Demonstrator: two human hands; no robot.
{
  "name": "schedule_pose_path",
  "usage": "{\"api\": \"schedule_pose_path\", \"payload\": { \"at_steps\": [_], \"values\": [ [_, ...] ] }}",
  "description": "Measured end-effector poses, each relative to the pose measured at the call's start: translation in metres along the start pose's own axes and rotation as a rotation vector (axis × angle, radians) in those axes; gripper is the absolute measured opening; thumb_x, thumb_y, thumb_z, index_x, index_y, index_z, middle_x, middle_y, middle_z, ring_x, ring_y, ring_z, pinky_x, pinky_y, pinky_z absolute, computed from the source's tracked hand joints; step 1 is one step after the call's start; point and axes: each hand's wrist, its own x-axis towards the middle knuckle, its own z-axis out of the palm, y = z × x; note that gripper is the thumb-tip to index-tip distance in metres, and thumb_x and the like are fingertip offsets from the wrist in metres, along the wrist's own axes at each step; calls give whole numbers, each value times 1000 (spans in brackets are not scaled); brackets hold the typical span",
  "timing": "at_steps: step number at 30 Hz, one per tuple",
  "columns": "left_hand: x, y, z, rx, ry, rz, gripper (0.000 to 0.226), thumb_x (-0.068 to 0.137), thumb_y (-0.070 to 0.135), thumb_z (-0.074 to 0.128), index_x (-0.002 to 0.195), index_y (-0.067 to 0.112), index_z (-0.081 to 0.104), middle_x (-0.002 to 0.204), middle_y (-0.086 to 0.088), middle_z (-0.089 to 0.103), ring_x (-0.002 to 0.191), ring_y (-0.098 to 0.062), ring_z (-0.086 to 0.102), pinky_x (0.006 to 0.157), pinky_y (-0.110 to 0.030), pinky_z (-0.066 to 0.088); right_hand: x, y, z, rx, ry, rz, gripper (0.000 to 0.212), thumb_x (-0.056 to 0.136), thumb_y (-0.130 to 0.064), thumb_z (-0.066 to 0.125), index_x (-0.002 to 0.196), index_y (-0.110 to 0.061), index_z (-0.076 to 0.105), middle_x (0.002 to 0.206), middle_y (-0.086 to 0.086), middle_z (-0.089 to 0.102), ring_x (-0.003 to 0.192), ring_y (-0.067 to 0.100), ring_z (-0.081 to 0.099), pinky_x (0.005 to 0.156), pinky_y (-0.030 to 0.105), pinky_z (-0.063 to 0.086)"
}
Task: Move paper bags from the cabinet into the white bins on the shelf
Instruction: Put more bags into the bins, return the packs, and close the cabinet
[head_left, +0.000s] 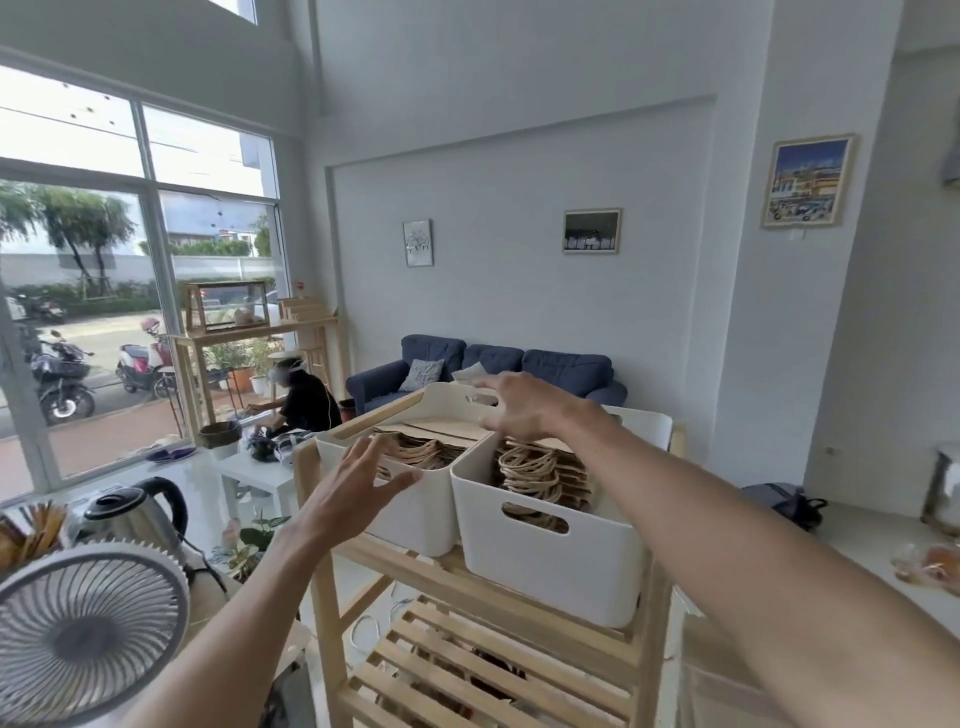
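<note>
Inside two white bins (550, 561), brown rope-handled bags (540, 467); both hands (358, 488) spread, holding nothing.

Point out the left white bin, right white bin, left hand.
left white bin (415, 514): head view, bare front wall.
right white bin (550, 577): head view, front wall below the handle slot.
left hand (345, 488): head view, back of the hand.

a tall pale wall (519, 156) carries three framed pictures (591, 230). below them sits a navy sofa (493, 364). large windows (104, 234) on the left let in daylight, with parked scooters (57, 374) beyond. white floor (857, 530).
</note>
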Motion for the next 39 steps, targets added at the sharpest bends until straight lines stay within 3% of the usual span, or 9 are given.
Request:
{"api": "schedule_pose_path", "payload": {
  "at_steps": [7, 13, 17, 20, 22, 24, 28, 33, 39],
  "values": [
    [-46, 117, -4, 20, 28, 208, 41, 99, 48, 48, 129, 22, 54, 142, 2, 53, 115, -16, 58, 88, -35, 52, -126, 56, -32, 70, 67, 126, 51, 102, -44, 49, 150, -31, 41, 152, 7, 49, 135, 25, 51, 111, 42, 40],
    [-115, 218, 23, -64, 49, 363, 36, 99, 50, 47, 121, 24, 58, 135, 4, 57, 102, -11, 61, 82, -39, 56, -274, 102, -44, 135, 70, 249, 49, 103, -44, 50, 148, -27, 44, 143, 10, 56, 128, 28, 55, 107, 41, 43],
    [-160, 290, 74, -153, -118, 432, 33, 97, 51, 53, 118, 26, 60, 136, 1, 56, 108, -17, 58, 87, -38, 53, -388, 147, -41, 221, 115, 438, 51, 99, -48, 53, 146, -28, 48, 134, 7, 61, 121, 25, 59, 103, 40, 47],
    [-196, 331, 117, -126, -293, 442, 54, 88, 73, 42, 119, 33, 58, 130, 4, 58, 110, -14, 59, 94, -41, 52, -467, 181, -34, 221, 102, 577, 48, 98, -48, 55, 141, -27, 53, 126, 6, 65, 111, 22, 61, 92, 34, 49],
    [-215, 351, 141, -119, -394, 421, 67, 82, 82, 35, 119, 31, 58, 129, 5, 60, 112, -16, 60, 95, -41, 51, -514, 199, -31, 230, 102, 672, 45, 99, -45, 55, 139, -25, 55, 124, 5, 64, 110, 22, 60, 85, 29, 40],
    [-228, 366, 162, -117, -482, 397, 84, 73, 91, 26, 118, 28, 59, 127, 5, 62, 114, -17, 60, 97, -42, 49, -558, 216, -26, 253, 97, 757, 43, 99, -41, 55, 140, -26, 54, 128, 7, 63, 114, 24, 59, 86, 31, 41],
    [-243, 368, 199, -48, -614, 327, 52, 93, 64, 46, 120, 22, 59, 129, 0, 62, 117, -19, 57, 100, -39, 44, -631, 243, -8, 306, 82, 910, 49, 99, -42, 56, 143, -23, 51, 140, 11, 58, 124, 26, 57, 96, 36, 44],
    [-260, 343, 248, -9, -731, 177, 49, 95, 57, 52, 126, 19, 52, 134, -6, 58, 118, -23, 56, 94, -33, 43, -685, 274, 27, 380, 58, 1102, 62, 98, -43, 57, 152, -16, 41, 157, 8, 42, 141, 28, 44, 111, 41, 40],
    [-268, 326, 293, -26, -815, 68, 56, 95, 46, 60, 135, 11, 46, 138, -11, 52, 120, -26, 56, 88, -29, 41, -688, 294, 86, 478, -40, 1251, 61, 98, -35, 58, 151, -11, 39, 156, 9, 43, 141, 28, 43, 104, 34, 38]
  ]
}}
